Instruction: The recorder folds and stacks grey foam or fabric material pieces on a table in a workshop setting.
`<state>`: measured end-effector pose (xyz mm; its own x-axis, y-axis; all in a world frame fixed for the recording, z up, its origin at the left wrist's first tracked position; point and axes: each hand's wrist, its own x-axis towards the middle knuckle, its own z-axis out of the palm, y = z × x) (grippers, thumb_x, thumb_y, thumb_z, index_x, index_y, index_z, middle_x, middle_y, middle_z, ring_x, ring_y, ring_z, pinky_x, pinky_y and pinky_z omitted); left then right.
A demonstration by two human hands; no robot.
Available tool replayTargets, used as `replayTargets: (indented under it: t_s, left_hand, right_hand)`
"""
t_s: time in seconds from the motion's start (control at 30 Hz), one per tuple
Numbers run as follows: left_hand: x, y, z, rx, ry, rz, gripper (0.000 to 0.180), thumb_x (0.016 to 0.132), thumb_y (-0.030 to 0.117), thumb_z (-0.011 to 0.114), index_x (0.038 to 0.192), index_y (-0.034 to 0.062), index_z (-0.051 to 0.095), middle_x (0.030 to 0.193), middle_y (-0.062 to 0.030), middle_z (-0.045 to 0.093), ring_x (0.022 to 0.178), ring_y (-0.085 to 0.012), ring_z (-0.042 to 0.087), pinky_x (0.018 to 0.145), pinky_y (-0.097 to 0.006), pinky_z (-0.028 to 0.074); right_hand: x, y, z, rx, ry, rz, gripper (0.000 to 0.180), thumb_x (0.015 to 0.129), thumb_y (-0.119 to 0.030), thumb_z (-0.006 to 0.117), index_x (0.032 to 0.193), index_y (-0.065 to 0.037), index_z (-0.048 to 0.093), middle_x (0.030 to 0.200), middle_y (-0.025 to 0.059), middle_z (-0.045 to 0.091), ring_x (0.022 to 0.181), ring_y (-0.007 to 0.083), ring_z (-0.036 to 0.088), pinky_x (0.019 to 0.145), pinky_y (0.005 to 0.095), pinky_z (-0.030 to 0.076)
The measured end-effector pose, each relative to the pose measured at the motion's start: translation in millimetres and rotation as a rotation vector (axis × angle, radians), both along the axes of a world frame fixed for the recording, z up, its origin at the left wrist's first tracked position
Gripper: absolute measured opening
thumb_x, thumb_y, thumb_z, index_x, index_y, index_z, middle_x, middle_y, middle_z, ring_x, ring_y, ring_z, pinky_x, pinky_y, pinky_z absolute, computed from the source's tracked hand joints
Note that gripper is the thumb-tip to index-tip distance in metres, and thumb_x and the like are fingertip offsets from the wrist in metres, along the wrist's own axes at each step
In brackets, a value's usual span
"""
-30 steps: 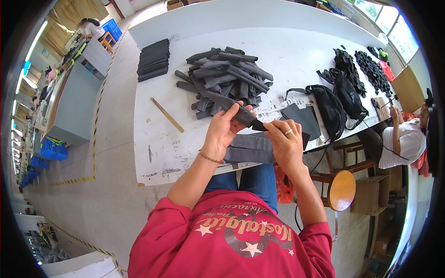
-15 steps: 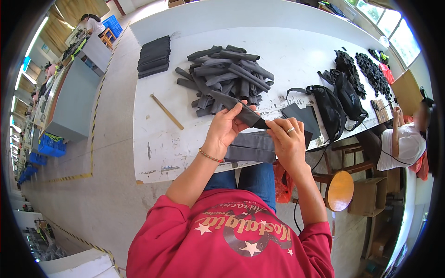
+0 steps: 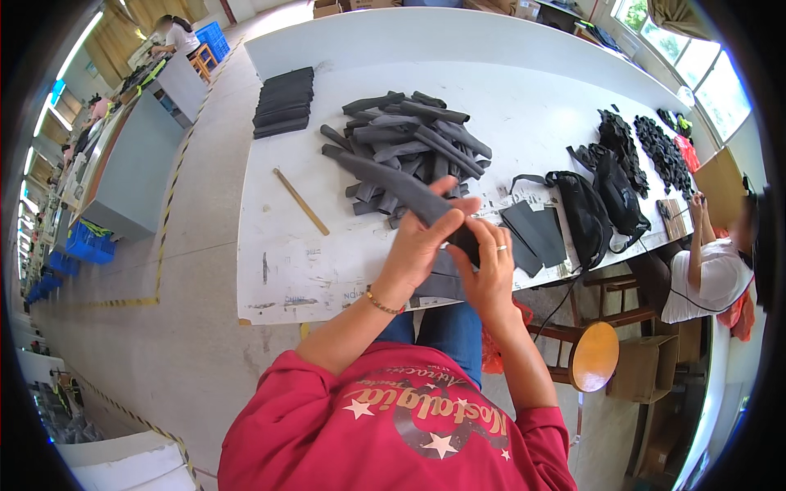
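Note:
A long dark grey fabric tube (image 3: 383, 178) slants across in front of me, its far end over the left part of a loose pile of similar grey fabric tubes (image 3: 409, 133). My left hand (image 3: 420, 245) holds it near its close end, the thumb on top and some fingers spread beyond it. At that end my right hand (image 3: 489, 274) grips the fabric with bent fingers; the tip is partly hidden between both hands. Beneath the hands, flat grey fabric pieces (image 3: 440, 284) lie at the table's near edge, partly covered.
On the white table (image 3: 270, 245) are a neat stack of dark pieces (image 3: 283, 102), a wooden stick (image 3: 300, 201), dark flat panels (image 3: 534, 235), black bags (image 3: 583, 217) and heaps of small black parts (image 3: 661, 153). A co-worker (image 3: 704, 274) sits at right, beyond a round stool (image 3: 594, 358).
The tube now stretches further out to the far left over the pile. My hands have come closer together at its near end, the right one moving left and nearer to me.

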<state>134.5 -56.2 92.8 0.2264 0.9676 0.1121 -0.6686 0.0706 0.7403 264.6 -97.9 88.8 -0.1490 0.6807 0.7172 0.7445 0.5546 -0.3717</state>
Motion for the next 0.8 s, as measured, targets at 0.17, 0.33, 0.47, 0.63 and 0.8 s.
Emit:
replayTargets:
  t_s: [0.17,0.33,0.47,0.63,0.8]
  left_hand:
    - [8.5,10.6,-17.1,0.037,-0.146,-0.074,0.028,0.101,0.024,0.053,0.114,-0.0008,0.054,0.099,-0.0194,0.07,0.11,-0.0332,0.064,0.101,-0.045,0.047]
    - [-7.7,17.9,-16.4,-0.037,-0.16,0.048,0.022,0.101,0.024,0.053,0.106,0.0024,0.056,0.104,-0.0216,0.07,0.106,-0.0287,0.066,0.099,-0.041,0.048]
    - [2.5,12.1,-17.8,-0.051,-0.157,0.084,0.022,0.101,0.026,0.054,0.101,0.0037,0.056,0.104,-0.0224,0.07,0.102,-0.0267,0.067,0.093,-0.037,0.05]
    - [-1.1,12.9,-23.5,-0.162,-0.17,0.031,0.024,0.1,0.027,0.055,0.097,0.0039,0.057,0.104,-0.0217,0.07,0.1,-0.0226,0.067,0.086,-0.034,0.052]
    - [0.6,17.4,-28.7,-0.136,-0.165,0.092,0.021,0.1,0.028,0.056,0.098,0.0067,0.058,0.109,-0.0231,0.069,0.099,-0.0217,0.066,0.089,-0.034,0.051]
  right_hand:
    - [-8.6,10.4,-14.7,0.013,0.057,0.114,0.037,0.077,-0.002,0.073,0.108,-0.001,0.053,0.106,0.0177,0.058,0.094,0.0384,0.056,0.08,0.0458,0.047]
    - [-5.0,6.6,1.5,-0.08,-0.112,0.049,0.042,0.075,-0.003,0.073,0.11,-0.001,0.051,0.109,0.0173,0.055,0.094,0.0379,0.056,0.078,0.0459,0.047]
    - [1.0,4.1,-17.8,-0.157,-0.029,0.13,0.04,0.076,-0.004,0.075,0.108,-0.002,0.051,0.11,0.0198,0.055,0.097,0.0404,0.057,0.082,0.0459,0.049]
    - [-8.7,15.8,-7.6,-0.128,-0.094,0.15,0.037,0.078,-0.002,0.073,0.107,-0.001,0.05,0.109,0.0204,0.055,0.099,0.0412,0.056,0.084,0.0457,0.048]
    - [7.9,5.2,-13.1,-0.158,-0.126,0.139,0.033,0.077,0.0,0.071,0.105,0.0,0.052,0.107,0.0179,0.056,0.093,0.037,0.059,0.077,0.044,0.05]
